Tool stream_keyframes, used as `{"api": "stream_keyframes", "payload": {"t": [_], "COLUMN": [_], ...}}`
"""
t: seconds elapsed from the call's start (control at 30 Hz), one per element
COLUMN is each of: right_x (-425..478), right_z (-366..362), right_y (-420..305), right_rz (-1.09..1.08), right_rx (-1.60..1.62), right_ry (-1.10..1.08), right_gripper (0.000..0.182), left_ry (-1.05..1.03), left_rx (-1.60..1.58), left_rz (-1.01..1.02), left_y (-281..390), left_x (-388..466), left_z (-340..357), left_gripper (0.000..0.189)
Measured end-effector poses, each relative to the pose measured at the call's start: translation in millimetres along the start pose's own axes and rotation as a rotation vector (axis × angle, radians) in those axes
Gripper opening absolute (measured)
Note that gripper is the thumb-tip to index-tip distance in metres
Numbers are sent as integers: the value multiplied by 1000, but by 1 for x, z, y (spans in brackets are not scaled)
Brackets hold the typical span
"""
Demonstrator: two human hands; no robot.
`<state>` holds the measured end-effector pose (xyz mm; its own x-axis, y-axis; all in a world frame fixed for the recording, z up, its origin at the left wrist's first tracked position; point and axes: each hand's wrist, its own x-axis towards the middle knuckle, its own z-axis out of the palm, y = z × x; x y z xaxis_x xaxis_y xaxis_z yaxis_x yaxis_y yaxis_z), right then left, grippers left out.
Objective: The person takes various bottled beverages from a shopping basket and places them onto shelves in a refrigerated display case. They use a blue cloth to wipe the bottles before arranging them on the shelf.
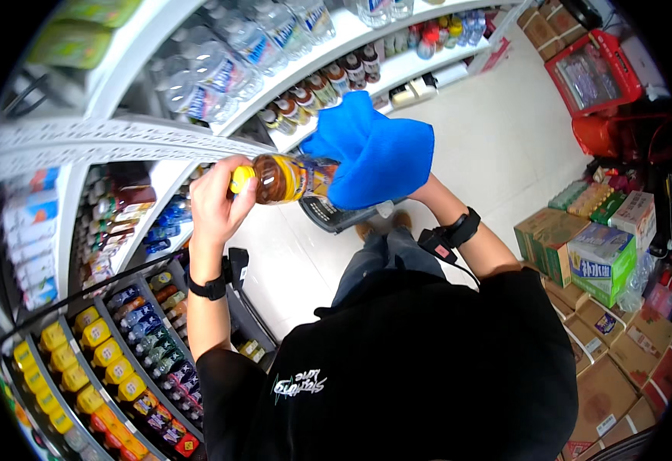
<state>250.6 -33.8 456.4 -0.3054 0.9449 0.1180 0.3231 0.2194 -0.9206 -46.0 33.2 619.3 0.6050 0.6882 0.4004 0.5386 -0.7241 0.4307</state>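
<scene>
A plastic bottle of brown drink (pixel 281 178) with a yellow cap lies nearly level in front of me. My left hand (pixel 221 193) grips it at the cap and neck. Around the bottle's base end is a blue cloth (pixel 376 155), which covers most of my right hand (pixel 423 190); only the wrist side of that hand shows, and its fingers are hidden beneath the cloth. Under the cloth and bottle, a dark grey object (pixel 327 214), partly hidden, stands near my feet.
White shelves (pixel 290 75) with water bottles (pixel 221 69) and brown drink bottles (pixel 336 78) curve ahead and left. A drinks rack (pixel 111 357) stands at lower left. Stacked cartons (pixel 595 369) and a red-framed box (pixel 592 72) line the right side, beyond the pale tiled floor (pixel 474 138).
</scene>
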Motion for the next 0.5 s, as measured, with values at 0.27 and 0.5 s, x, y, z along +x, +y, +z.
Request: {"api": "stream_keyframes", "payload": {"t": [0.27, 0.5], "right_x": [27, 24], "right_z": [-10, -18], "right_y": [-176, -207], "right_rz": [-497, -569], "right_rx": [121, 66], "right_ry": [162, 164], "right_gripper": [67, 63], "left_ry": [184, 232], "left_rx": [-193, -200], "left_rz": [168, 243], "left_y": [84, 116], "left_x": [56, 60], "left_z": [-58, -101], "left_gripper": [14, 20]}}
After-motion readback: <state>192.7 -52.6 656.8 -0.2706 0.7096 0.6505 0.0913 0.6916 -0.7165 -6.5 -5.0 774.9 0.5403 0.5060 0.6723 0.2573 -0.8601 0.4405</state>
